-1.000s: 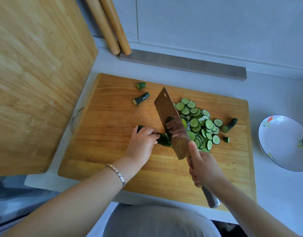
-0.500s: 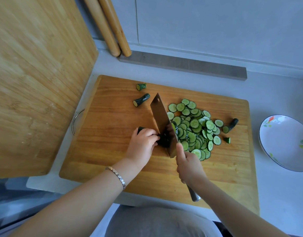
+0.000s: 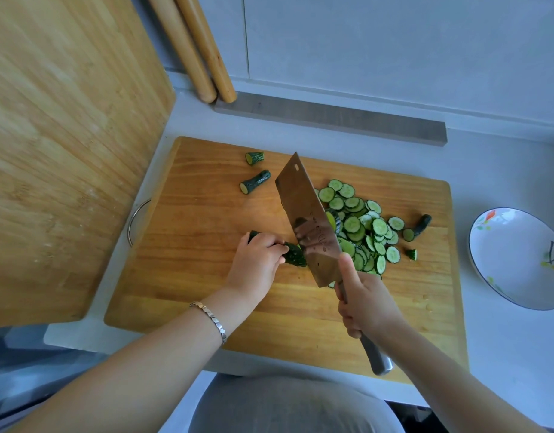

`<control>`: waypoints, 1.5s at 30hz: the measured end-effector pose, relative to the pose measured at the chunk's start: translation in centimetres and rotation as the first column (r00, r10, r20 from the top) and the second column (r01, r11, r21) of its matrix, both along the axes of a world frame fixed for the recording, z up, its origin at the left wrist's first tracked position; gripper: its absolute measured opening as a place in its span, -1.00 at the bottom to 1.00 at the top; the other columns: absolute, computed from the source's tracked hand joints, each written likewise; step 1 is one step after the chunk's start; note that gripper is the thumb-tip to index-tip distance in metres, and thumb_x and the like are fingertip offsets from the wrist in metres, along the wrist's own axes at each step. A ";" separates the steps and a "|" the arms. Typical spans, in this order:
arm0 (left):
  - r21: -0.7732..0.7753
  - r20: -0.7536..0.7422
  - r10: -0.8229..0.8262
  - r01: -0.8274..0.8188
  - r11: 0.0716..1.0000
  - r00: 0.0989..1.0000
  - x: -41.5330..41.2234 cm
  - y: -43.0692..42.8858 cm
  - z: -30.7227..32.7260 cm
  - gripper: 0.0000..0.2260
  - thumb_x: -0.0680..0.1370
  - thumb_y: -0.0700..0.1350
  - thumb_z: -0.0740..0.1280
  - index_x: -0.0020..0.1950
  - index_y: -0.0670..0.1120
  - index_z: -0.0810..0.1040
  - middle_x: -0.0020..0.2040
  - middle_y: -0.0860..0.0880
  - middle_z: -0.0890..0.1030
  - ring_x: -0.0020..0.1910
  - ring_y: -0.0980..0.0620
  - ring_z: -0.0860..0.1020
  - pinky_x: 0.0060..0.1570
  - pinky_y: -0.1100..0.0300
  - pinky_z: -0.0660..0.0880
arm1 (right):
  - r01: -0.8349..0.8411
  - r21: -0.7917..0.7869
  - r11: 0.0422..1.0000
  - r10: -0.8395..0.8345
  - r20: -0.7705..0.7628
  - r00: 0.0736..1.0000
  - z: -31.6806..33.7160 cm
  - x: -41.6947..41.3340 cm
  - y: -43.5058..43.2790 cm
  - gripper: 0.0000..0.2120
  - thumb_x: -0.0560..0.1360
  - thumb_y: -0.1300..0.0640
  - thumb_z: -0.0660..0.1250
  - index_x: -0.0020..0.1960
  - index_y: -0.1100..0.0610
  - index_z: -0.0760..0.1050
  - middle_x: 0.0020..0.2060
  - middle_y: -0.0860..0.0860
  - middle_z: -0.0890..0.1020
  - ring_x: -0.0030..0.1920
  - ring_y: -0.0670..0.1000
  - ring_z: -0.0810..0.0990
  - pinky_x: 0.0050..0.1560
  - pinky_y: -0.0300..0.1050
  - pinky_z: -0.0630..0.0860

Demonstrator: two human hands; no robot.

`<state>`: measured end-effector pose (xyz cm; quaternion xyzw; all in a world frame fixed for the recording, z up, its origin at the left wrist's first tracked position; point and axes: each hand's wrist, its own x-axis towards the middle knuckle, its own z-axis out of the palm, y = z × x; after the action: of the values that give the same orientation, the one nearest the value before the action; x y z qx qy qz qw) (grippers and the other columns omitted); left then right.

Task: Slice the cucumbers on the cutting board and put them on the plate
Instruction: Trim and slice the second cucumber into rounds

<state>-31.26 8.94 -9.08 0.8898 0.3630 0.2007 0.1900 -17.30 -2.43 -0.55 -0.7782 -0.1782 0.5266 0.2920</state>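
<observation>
On the wooden cutting board [image 3: 207,276] my left hand [image 3: 257,264] presses down a dark green cucumber piece [image 3: 294,257], its cut end poking out to the right. My right hand [image 3: 366,304] grips the handle of a cleaver [image 3: 310,223], whose blade is tilted with its edge against the cucumber's cut end. To the right of the blade lies a heap of cucumber slices [image 3: 363,226]. Two cut cucumber ends [image 3: 255,182] lie at the far side of the board, another end piece [image 3: 422,225] at the right. The white flowered plate [image 3: 513,260] sits off the board's right edge, with nothing on it.
A large bamboo board [image 3: 66,135] stands upright at the left, close to the cutting board. Two wooden rolling pins [image 3: 194,48] lean against the back wall. A grey strip [image 3: 331,117] lies behind the board. The counter's front edge is just below my arms.
The cleaver has chopped down and lifted again, tilting back to show its flat side. My right hand has shifted slightly right and toward me. My left hand keeps holding the cucumber in place.
</observation>
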 end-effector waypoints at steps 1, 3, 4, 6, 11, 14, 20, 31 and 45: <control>-0.002 0.000 0.001 -0.001 1.000 1.000 0.0 0.0 0.0 -0.77 0.26 -0.37 0.53 -0.13 -0.20 0.67 -0.13 -0.12 0.63 -0.14 -0.17 0.61 -0.02 -0.30 0.47 | -0.009 -0.002 1.000 0.009 0.010 1.000 0.0 -0.1 0.1 -0.48 0.55 -0.26 0.01 -0.33 0.15 0.24 -0.61 -0.03 0.24 -0.63 -0.04 0.18 -0.55 -0.28 0.20; -0.002 -0.002 -0.002 0.002 1.000 1.000 0.0 -0.1 0.0 -0.77 0.26 -0.37 0.53 -0.13 -0.20 0.67 -0.13 -0.11 0.63 -0.14 -0.17 0.60 -0.01 -0.29 0.46 | -0.013 -0.013 1.000 0.013 0.013 1.000 -0.2 -0.2 0.2 -0.49 0.55 -0.26 0.01 -0.32 0.15 0.24 -0.58 -0.01 0.24 -0.61 -0.04 0.18 -0.53 -0.28 0.20; 0.002 -0.002 -0.006 0.006 1.000 1.000 0.0 -0.1 0.0 -0.77 0.26 -0.37 0.53 -0.13 -0.20 0.67 -0.14 -0.11 0.63 -0.14 -0.18 0.60 0.00 -0.28 0.45 | -0.013 -0.020 1.000 0.013 0.012 1.000 -0.4 -0.3 0.3 -0.49 0.55 -0.25 0.01 -0.32 0.15 0.23 -0.56 0.00 0.24 -0.60 -0.04 0.18 -0.52 -0.27 0.19; 0.011 0.000 -0.007 0.007 1.000 1.000 0.1 -0.1 0.0 -0.76 0.25 -0.38 0.53 -0.13 -0.19 0.67 -0.14 -0.12 0.62 -0.16 -0.18 0.60 0.00 -0.27 0.44 | -0.021 -0.030 0.999 0.022 0.033 0.999 -0.8 -0.4 0.3 -0.50 0.55 -0.25 0.02 -0.32 0.14 0.22 -0.55 0.01 0.25 -0.58 -0.03 0.18 -0.51 -0.27 0.19; 0.025 0.015 -0.010 0.010 1.000 1.000 0.3 -0.1 0.0 -0.77 0.25 -0.40 0.52 -0.15 -0.20 0.67 -0.16 -0.11 0.62 -0.17 -0.18 0.60 -0.02 -0.28 0.45 | -0.073 -0.026 0.997 0.076 0.148 0.986 -2.3 -0.8 0.7 -0.49 0.53 -0.29 -0.01 -0.37 0.10 0.18 -0.53 0.01 0.24 -0.51 0.00 0.20 -0.41 -0.15 0.19; 0.024 0.010 -0.007 0.007 1.000 1.000 0.3 -0.1 -0.2 -0.77 0.24 -0.42 0.51 -0.16 -0.22 0.67 -0.16 -0.12 0.62 -0.16 -0.17 0.60 -0.02 -0.30 0.46 | -0.091 -0.050 0.995 0.097 0.148 0.984 -3.2 -1.5 1.3 -0.49 0.54 -0.29 -0.01 -0.34 0.09 0.19 -0.50 0.01 0.24 -0.48 0.01 0.22 -0.37 -0.10 0.25; -0.001 0.015 -0.026 0.026 1.000 1.000 0.0 0.0 -0.2 -0.76 0.28 -0.42 0.49 -0.10 -0.22 0.66 -0.11 -0.13 0.63 -0.11 -0.16 0.60 0.02 -0.30 0.46 | 0.047 -0.047 0.998 -0.045 0.028 0.999 -3.4 -1.3 1.3 -0.48 0.55 -0.27 -0.01 -0.33 0.13 0.24 -0.55 -0.02 0.26 -0.56 -0.03 0.22 -0.51 -0.22 0.24; -0.019 0.009 -0.010 0.010 1.000 1.000 -0.1 0.0 -0.1 -0.76 0.28 -0.43 0.49 -0.10 -0.22 0.66 -0.12 -0.14 0.63 -0.13 -0.20 0.60 -0.01 -0.27 0.48 | 0.022 -0.010 1.000 -0.022 -0.008 1.000 -0.7 -0.5 0.1 -0.47 0.55 -0.26 0.01 -0.35 0.15 0.24 -0.62 -0.03 0.24 -0.63 -0.04 0.19 -0.54 -0.27 0.21; -0.005 -0.004 -0.018 0.018 1.000 1.000 0.0 0.0 0.0 -0.76 0.27 -0.43 0.50 -0.13 -0.20 0.67 -0.14 -0.13 0.63 -0.15 -0.20 0.60 -0.07 -0.26 0.50 | -0.056 0.007 0.998 0.055 0.095 0.994 -1.2 -1.2 0.2 -0.48 0.53 -0.26 0.01 -0.36 0.15 0.24 -0.57 -0.01 0.28 -0.57 -0.02 0.23 -0.47 -0.20 0.23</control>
<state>-31.21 8.97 -9.12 0.8930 0.3558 0.1964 0.1932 -18.45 -2.23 -1.74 -0.7956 -0.2162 0.4961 0.2723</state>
